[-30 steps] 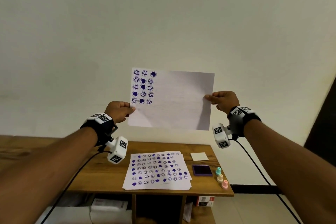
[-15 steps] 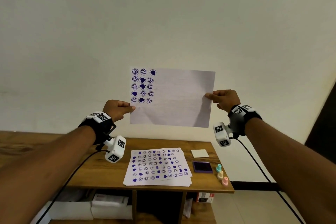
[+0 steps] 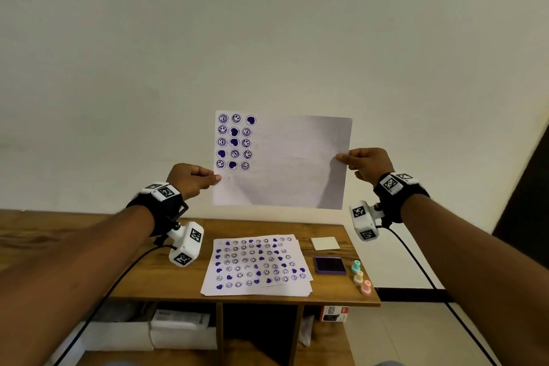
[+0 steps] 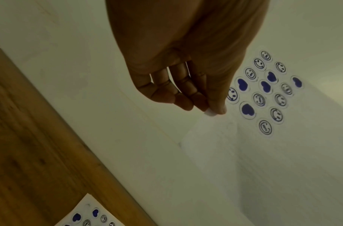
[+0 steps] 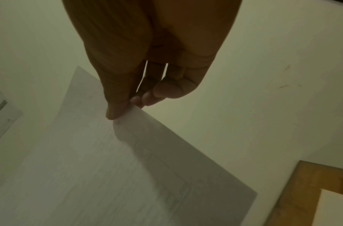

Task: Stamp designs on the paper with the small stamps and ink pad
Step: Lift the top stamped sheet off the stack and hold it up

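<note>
I hold a white sheet of paper (image 3: 291, 163) upright in the air in front of the wall. Purple smiley and heart stamps fill its upper left corner (image 4: 263, 91). My left hand (image 3: 190, 180) pinches the sheet's left edge between thumb and fingers (image 4: 211, 107). My right hand (image 3: 365, 163) pinches the right edge (image 5: 124, 108). Below on the wooden table (image 3: 154, 282) lies a stack of fully stamped sheets (image 3: 257, 266). To its right sits the purple ink pad (image 3: 329, 265) beside three small stamps: teal (image 3: 355, 266), cream (image 3: 358, 277) and pink (image 3: 366, 287).
A small blank white card (image 3: 325, 243) lies behind the ink pad. Under the table a shelf holds white boxes (image 3: 181, 328) and a red-and-black box (image 3: 334, 313). Cables hang from both wrist cameras. A plain wall fills the background.
Both hands with the sheet have stayed almost still against the wall. The table appears slightly lower in view, as the head camera tilted up a little.
</note>
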Available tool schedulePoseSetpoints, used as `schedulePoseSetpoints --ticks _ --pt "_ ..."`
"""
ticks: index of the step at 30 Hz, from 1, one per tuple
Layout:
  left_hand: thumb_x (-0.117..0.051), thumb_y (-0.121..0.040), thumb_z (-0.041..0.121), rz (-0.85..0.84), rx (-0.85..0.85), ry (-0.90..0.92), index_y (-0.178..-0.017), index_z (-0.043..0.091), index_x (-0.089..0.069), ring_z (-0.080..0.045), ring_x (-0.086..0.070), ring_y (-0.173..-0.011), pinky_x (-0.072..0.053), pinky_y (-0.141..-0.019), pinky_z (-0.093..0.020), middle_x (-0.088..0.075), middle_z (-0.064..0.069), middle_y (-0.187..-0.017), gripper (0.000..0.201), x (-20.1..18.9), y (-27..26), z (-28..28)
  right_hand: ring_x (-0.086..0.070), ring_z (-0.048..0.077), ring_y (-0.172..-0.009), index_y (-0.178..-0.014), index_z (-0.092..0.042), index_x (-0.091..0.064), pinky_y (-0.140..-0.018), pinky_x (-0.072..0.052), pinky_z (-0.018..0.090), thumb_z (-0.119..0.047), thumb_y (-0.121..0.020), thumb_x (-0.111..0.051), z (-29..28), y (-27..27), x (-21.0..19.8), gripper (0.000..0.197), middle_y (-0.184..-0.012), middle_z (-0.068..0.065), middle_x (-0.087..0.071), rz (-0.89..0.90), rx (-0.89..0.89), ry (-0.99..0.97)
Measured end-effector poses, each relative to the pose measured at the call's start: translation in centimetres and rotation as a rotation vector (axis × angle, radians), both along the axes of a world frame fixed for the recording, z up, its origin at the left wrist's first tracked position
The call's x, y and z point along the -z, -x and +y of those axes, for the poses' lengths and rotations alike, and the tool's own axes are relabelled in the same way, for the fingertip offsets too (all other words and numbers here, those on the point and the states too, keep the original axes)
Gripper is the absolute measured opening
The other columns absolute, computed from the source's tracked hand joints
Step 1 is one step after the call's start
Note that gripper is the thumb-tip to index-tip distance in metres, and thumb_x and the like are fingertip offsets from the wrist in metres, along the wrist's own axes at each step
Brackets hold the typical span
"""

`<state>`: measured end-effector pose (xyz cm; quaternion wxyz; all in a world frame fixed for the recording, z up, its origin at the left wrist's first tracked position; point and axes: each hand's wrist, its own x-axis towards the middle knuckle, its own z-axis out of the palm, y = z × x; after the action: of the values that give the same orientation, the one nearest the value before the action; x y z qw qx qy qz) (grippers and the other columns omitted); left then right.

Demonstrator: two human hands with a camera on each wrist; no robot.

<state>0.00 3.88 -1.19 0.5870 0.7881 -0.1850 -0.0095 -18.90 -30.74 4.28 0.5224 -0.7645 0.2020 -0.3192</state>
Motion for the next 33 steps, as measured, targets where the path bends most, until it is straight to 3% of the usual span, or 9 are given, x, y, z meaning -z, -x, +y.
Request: schedulePoseSetpoints --ticks 2,6,11,14,17,21,33 --pt "-0.079 -0.079 0.024 0.0 0.021 -0.016 -0.079 0.019 -0.071 -0.011 -0.064 -0.075 -0.049 -0.065 -0.023 -0.071 0.0 -0.079 0.009 0.1 0.2 -0.1 -0.047 0.02 -0.069 -0.073 -0.014 -0.072 -0.051 -0.04 0.021 -0.023 -0.08 -0.084 -0.1 0.0 0.1 0.016 -0.073 0.009 -0.058 -0.003 0.009 -0.001" --pt "-0.076 -0.082 0.022 -0.001 0.041 -0.054 -0.08 0.02 -0.07 -0.013 -0.063 -0.077 -0.047 -0.061 -0.023 -0.07 0.0 -0.08 0.006 0.5 0.0 -0.1 -0.046 0.019 -0.067 -0.076 -0.014 -0.072 -0.048 -0.04 0.019 -0.022 -0.08 -0.083 -0.3 0.1 0.5 0.015 -0.072 0.008 -0.057 -0.006 0.028 -0.006" --pt "-0.077 -0.081 0.022 0.008 -0.005 -0.06 -0.08 0.017 -0.072 -0.01 -0.06 -0.072 -0.047 -0.061 -0.022 -0.069 -0.001 -0.077 0.008 1.0 0.2 -0.3 -0.05 0.012 -0.067 -0.106 -0.002 -0.074 -0.059 -0.044 0.023 -0.018 -0.086 -0.078 -0.1 -0.1 0.6 0.026 -0.075 0.002 -0.058 -0.011 0.019 -0.065" --pt "-0.078 -0.08 0.023 0.007 -0.014 -0.07 -0.083 0.014 -0.073 -0.011 -0.06 -0.072 -0.047 -0.061 -0.023 -0.069 -0.001 -0.077 0.011 1.2 0.1 -0.1 -0.049 0.012 -0.066 -0.113 -0.001 -0.072 -0.057 -0.044 0.022 -0.015 -0.089 -0.074 -0.2 -0.1 0.8 0.028 -0.074 0.001 -0.058 -0.001 0.01 -0.061" --pt "-0.078 -0.08 0.023 0.004 -0.01 -0.081 -0.083 0.014 -0.074 -0.012 -0.06 -0.073 -0.048 -0.062 -0.023 -0.07 -0.002 -0.078 0.011 1.4 0.0 0.1 -0.047 0.012 -0.062 -0.108 -0.001 -0.074 -0.053 -0.042 0.02 -0.016 -0.086 -0.077 -0.2 -0.1 1.0 0.026 -0.07 -0.001 -0.059 -0.032 0.027 -0.027" --pt "-0.079 -0.079 0.025 -0.001 -0.013 -0.072 -0.083 0.014 -0.074 -0.011 -0.06 -0.072 -0.047 -0.061 -0.022 -0.069 -0.002 -0.076 0.012 1.6 -0.1 0.5 -0.05 0.011 -0.066 -0.099 -0.005 -0.077 -0.059 -0.043 0.025 -0.02 -0.083 -0.08 -0.2 -0.1 1.3 0.021 -0.071 -0.002 -0.062 -0.038 0.03 0.003" --pt "-0.079 -0.078 0.025 0.009 -0.025 -0.043 -0.08 0.015 -0.075 -0.012 -0.061 -0.074 -0.048 -0.062 -0.023 -0.07 -0.001 -0.075 0.011 2.1 -0.4 1.3 -0.052 0.011 -0.069 -0.099 -0.01 -0.077 -0.06 -0.043 0.025 -0.022 -0.083 -0.08 -0.1 -0.8 1.7 0.02 -0.075 -0.003 -0.065 -0.054 -0.007 0.023"
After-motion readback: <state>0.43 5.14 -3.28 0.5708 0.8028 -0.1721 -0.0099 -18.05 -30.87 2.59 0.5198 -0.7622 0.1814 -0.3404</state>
